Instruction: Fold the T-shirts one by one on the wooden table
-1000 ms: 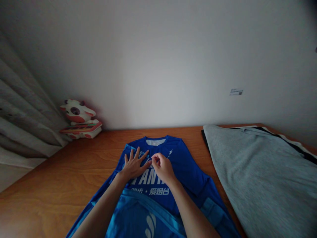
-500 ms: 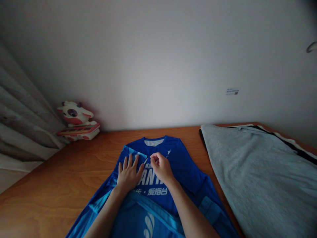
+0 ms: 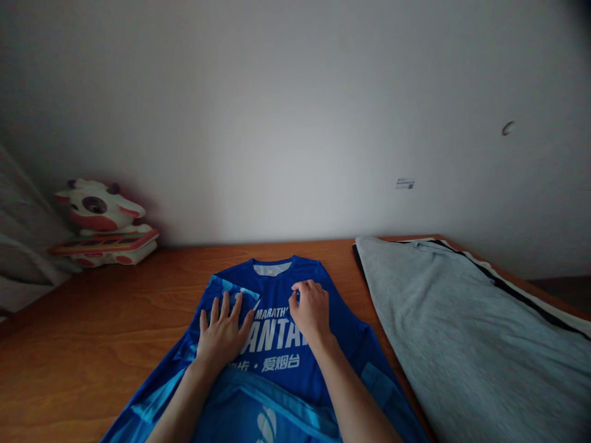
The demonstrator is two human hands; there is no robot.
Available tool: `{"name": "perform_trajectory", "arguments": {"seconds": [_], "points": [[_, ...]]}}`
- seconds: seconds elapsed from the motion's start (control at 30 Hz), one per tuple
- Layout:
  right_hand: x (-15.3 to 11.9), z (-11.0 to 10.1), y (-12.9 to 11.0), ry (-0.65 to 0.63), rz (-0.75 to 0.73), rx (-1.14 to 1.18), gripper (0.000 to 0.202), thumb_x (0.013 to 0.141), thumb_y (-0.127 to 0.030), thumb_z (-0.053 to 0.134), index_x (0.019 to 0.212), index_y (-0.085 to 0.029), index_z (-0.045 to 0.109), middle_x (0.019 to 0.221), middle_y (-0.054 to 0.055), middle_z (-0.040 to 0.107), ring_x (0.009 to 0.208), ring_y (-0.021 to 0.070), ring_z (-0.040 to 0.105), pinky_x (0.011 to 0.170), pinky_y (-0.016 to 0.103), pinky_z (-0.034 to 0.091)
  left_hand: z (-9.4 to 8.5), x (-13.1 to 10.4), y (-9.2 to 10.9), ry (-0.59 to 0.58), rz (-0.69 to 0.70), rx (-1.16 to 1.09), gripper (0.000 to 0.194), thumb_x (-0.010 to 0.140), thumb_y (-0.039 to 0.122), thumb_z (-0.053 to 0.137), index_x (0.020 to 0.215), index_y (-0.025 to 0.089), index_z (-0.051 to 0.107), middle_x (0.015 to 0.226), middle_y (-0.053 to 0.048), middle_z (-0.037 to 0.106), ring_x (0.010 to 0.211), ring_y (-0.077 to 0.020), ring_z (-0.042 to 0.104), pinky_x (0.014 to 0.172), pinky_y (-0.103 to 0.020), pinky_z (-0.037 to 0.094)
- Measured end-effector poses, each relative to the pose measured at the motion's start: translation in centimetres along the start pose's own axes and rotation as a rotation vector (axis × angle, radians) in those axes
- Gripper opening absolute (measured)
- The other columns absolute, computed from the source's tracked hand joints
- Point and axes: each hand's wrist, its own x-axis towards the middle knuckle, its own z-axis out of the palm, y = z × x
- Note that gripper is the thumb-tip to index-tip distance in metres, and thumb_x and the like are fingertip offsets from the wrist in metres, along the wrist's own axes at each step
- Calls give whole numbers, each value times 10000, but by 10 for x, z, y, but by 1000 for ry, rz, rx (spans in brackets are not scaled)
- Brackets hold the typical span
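Note:
A blue sports jersey (image 3: pixel 341 320) with white lettering lies flat on the wooden table (image 3: pixel 92 332), collar toward the wall. Its left side is folded inward, showing a lighter blue panel. My left hand (image 3: pixel 224 335) rests flat on that folded part with the fingers spread. My right hand (image 3: pixel 311 311) lies palm down on the chest of the jersey, fingers curled loosely against the cloth, holding nothing that I can see. Both forearms reach in from the bottom edge.
A grey garment (image 3: pixel 462 344) with a dark trim is spread over the right side of the table. A white and red cow-shaped toy (image 3: pixel 99 221) stands at the back left against the wall. Curtain folds (image 3: pixel 23 252) hang at the far left.
My right hand has let go of its pinch near the fold and moved right, flat onto the chest. My left hand slid down and left. The view shifted, so everything sits further left.

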Motion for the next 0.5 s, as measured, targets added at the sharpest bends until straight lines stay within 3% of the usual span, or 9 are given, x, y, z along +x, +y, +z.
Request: {"name": "perform_trajectory", "arguments": {"seconds": [0.1,0.23,0.33,0.5], "points": [[-5,-4,0,-112,31,-127,301,930,-227,499,1165,-190,684,1229,145,673,1182,289,576,1006,436,385,1,0,0,10,2,-10,672,973,554,257,1549,214,327,1627,-167,310,1508,-405,213,1158,-656,207],[-12,1,7,-269,66,-192,518,1010,-385,385,1471,-170,487,1574,171,396,1474,320,305,1176,527,168,-4,-1,4,-14,-40,5,690,972,552,253,1557,189,304,1638,-190,262,1509,-414,196,1167,-629,211],[-12,5,10,-329,91,-208,601,1020,-466,322,1543,-174,379,1631,158,264,1524,312,178,1201,525,68,-7,-2,6,-22,-29,13,696,972,561,240,1557,189,303,1633,-192,277,1507,-416,199,1168,-631,210],[-9,3,7,-341,101,-192,642,1013,-500,308,1550,-151,360,1633,174,250,1523,328,176,1199,536,59,-6,-2,6,1,-53,3,708,965,569,274,1558,183,296,1635,-197,268,1505,-423,207,1165,-643,213]]}}
